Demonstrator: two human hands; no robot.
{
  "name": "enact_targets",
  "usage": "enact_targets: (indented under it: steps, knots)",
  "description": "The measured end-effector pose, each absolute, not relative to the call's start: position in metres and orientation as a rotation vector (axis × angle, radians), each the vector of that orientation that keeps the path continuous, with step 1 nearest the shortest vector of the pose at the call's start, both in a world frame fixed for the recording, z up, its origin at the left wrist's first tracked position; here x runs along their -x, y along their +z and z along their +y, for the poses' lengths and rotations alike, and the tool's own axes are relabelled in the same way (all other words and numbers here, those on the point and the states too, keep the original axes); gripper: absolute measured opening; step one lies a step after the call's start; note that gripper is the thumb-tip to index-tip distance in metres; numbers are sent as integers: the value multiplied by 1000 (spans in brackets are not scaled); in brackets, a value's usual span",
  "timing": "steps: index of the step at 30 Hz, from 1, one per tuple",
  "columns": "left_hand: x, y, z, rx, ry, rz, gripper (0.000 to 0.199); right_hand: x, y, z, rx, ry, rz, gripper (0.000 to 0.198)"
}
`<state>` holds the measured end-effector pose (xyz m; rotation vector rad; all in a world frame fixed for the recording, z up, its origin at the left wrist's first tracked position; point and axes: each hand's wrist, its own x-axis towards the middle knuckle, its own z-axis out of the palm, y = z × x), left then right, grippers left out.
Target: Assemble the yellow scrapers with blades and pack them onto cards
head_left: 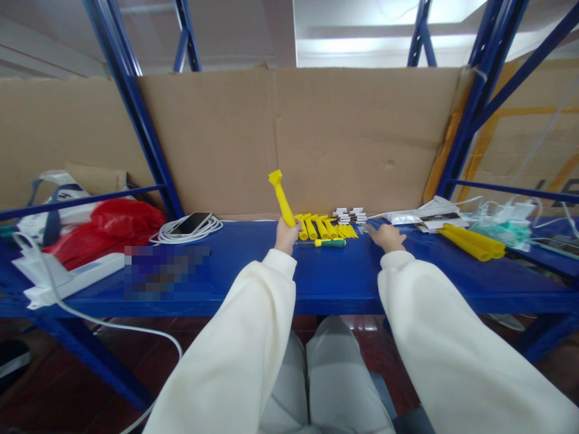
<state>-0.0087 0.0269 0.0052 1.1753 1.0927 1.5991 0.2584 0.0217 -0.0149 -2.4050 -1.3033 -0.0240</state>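
Observation:
My left hand (286,235) is closed around the lower end of a yellow plastic handle (283,199), which tilts upward with its flared head at the top. My right hand (389,238) rests low over the blue shelf, fingers together at a small flat grey piece (370,229) that I cannot make out clearly. Between the hands lie several more yellow handles (322,229) in a row and small yellow wedge-shaped pieces (347,231). Tiny metal parts (362,229) are beside my right fingertips. A screwdriver (330,243) with a green and yellow grip lies in front of the row.
Small black-and-white boxes (350,216) are stacked behind the row. Yellow tubes (473,241) and white packets (425,214) lie right. A phone (194,223) on a coiled white cable, a red bag (113,229) and a power strip (85,277) are left. Cardboard (339,138) stands behind.

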Motion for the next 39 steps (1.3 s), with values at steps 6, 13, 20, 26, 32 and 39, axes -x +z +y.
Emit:
enact_targets:
  steps: [6,13,20,26,32,39]
  knots:
    - [6,6,25,-1184,1603,1115,32,-257,-15,22,2413,-19,-1292,46]
    - [7,2,31,-1243,1581,1143,28,-259,-18,27,2425,-19,-1258,48]
    - [7,-1,35,-1269,1601,1117,30,-256,-15,25,2426,25,-1210,48]
    - [7,-2,36,-1284,1588,1110,31,-256,-14,27,2436,75,-1167,50]
    - [8,-4,38,-1291,1573,1098,30,-257,-16,28,2414,44,-1125,53]
    - [6,-4,37,-1293,1574,1117,29,-257,-15,26,2425,60,-1117,53]
